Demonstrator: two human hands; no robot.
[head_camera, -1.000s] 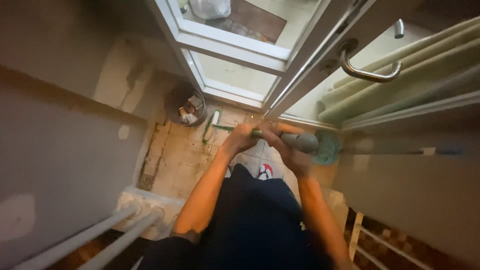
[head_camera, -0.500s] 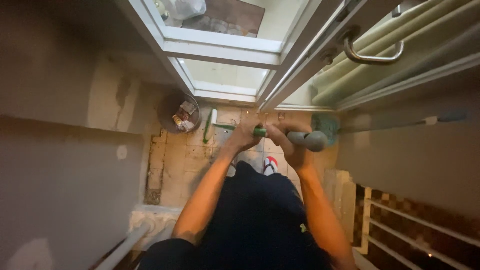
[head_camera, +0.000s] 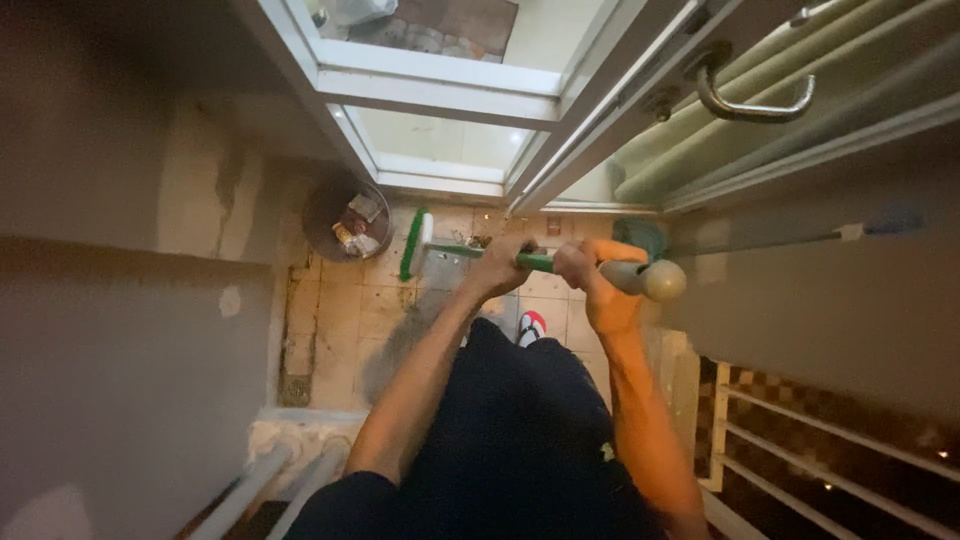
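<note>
Your left hand (head_camera: 503, 265) is wrapping around the green shaft of the broom (head_camera: 470, 252), fingers closed on it partway down, while your right hand (head_camera: 592, 272) is clamping the same shaft higher up, just below the grey knob at its end. The broom is lying nearly level across the view, its green and white head (head_camera: 414, 245) sitting low over the tiled floor (head_camera: 340, 320), just to the right of the round waste bin (head_camera: 343, 220) that is standing in the corner (scraps of paper are showing inside it).

Judging by the grip, you are working in the middle of a sweeping stroke, with the bristles close to the bin and the door sill. A little dark debris seems to be lying right of the broom head, near the bottom of the white-framed glass door (head_camera: 440, 90). One shoe (head_camera: 532, 325) with a red and white toe is showing below the shaft, between your forearms.

The next move is probably calling for a short, controlled pull of the head away from the bin and toward your shoe, keeping the knob end from knocking the wall to the right of the door handle (head_camera: 750, 105).
</note>
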